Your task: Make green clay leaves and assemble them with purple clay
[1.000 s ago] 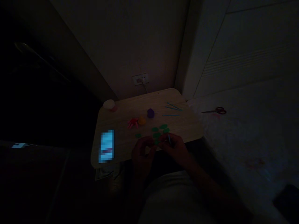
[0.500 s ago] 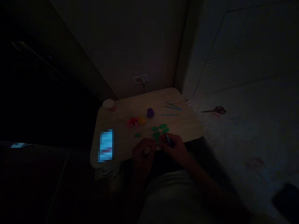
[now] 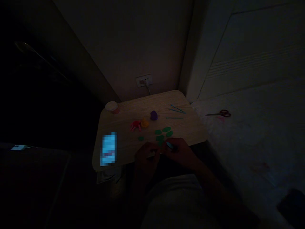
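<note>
In the dim head view my left hand is curled at the table's front edge, thumb and fingers pinched together. What it pinches, if anything, is too dark to make out. My right hand is closed around a thin bluish stick-like tool, its fingertips close to those of the left. A green clay piece shows just beyond the fingertips; whether it is touched I cannot tell. Several flat green clay ovals lie past the hands, and a smaller green piece sits to the left.
On the wooden table are a purple clay lump, a yellow clay shape, a red-pink clay figure, thin blue sticks, a tub and a lit phone. Scissors lie on the pale surface at right.
My right hand has turned slightly, and the bluish tool in it has tilted flatter. The left hand's fingers have drawn in closer. The clay pieces on the table stay put.
</note>
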### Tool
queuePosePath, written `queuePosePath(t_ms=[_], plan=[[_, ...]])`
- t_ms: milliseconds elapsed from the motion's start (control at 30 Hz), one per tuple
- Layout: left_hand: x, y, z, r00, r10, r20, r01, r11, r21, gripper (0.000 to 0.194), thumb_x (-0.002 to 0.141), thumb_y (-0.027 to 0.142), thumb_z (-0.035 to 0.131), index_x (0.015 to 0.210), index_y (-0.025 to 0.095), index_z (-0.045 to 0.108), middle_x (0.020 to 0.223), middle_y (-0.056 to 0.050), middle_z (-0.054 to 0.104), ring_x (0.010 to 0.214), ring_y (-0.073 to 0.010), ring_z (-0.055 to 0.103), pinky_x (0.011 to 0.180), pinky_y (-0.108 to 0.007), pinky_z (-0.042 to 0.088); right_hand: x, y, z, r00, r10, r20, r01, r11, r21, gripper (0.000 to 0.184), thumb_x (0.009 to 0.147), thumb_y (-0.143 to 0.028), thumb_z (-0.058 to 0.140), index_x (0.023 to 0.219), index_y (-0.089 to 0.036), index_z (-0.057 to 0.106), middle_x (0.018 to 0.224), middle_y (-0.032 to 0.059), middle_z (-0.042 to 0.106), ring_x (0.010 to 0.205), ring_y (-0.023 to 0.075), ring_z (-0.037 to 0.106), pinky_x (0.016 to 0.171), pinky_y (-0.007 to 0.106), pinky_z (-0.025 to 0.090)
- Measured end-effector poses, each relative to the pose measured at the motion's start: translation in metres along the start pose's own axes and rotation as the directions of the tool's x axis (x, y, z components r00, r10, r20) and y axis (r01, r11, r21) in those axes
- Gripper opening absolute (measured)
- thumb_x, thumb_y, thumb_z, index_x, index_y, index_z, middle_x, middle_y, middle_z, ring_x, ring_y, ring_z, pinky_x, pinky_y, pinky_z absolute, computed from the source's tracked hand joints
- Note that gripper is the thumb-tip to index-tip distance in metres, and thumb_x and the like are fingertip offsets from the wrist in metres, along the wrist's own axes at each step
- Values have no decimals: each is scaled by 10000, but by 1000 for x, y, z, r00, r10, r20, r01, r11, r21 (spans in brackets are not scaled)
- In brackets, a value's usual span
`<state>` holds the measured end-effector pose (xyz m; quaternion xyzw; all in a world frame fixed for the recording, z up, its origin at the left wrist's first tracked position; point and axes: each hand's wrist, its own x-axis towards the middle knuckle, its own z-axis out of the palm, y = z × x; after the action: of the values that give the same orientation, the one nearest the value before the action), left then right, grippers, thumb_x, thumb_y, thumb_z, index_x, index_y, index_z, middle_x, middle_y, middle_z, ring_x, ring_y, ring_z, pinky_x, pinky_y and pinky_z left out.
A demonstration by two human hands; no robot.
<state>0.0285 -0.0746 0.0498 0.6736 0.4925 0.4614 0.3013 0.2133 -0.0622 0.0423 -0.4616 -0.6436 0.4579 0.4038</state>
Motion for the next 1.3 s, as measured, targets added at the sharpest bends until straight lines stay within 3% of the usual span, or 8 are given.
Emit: queuePosePath(t_ms=[133,333,433,633,800,967,1100,1300], plan=[[1,6,-2,986,168,19,-169,982,86,124,870,125,662,843,215,742,853,-33,753,798,-175,712,750,-270,546,1,1,-1,999,26,-28,-26,1000,15,136,809,-325,779,790,-192,761,675,-32,658,639,142,554,613,250,414],[2,8,-4,974,212,81,-218,973,80,153,873,92,633,881,213,727,915,-43,744,867,-182,714,789,-280,557,1,3,0,993,93,-75,-90,995,51,297,781,-465,823,755,-182,734,661,-22,655,621,141,553,603,253,419],[1,9,-3,980,177,89,-183,980,75,136,848,100,653,913,209,704,902,-29,723,840,-174,689,771,-276,540,2,3,1,989,121,-80,-112,988,107,334,757,-500,837,751,-182,735,662,-18,658,625,142,559,605,254,426],[-2,6,1,998,-28,61,30,999,-26,134,870,205,725,1004,210,714,843,2,707,772,-153,654,738,-263,515,4,-1,-3,986,169,3,-166,960,225,328,740,-509,842,760,-192,757,691,-1,696,649,158,591,634,272,458],[0,1,0,997,41,58,-37,997,-65,128,870,178,723,979,222,772,847,-5,714,771,-147,650,731,-258,506,3,-5,-8,978,208,26,-208,946,247,301,742,-480,836,741,-191,753,689,0,696,670,165,599,664,280,451],[0,2,2,1000,24,-4,-24,996,-82,88,860,171,743,937,210,757,840,-2,697,765,-142,644,709,-247,506,3,-4,-10,978,203,53,-209,919,334,349,792,-518,777,686,-192,711,694,7,695,707,173,615,737,300,465],[0,4,5,996,78,-39,-78,997,-16,69,866,217,777,927,210,745,844,-4,702,769,-143,644,709,-244,519,2,-3,-6,971,235,48,-238,917,319,321,717,-486,845,721,-195,710,677,-20,663,667,155,578,671,280,441],[0,3,5,983,174,56,-178,982,68,203,925,232,732,1122,254,775,1006,-40,735,916,-173,698,826,-290,574,2,-2,-1,974,227,26,-222,918,328,309,710,-479,853,723,-194,735,704,-15,695,683,156,602,689,284,462]])
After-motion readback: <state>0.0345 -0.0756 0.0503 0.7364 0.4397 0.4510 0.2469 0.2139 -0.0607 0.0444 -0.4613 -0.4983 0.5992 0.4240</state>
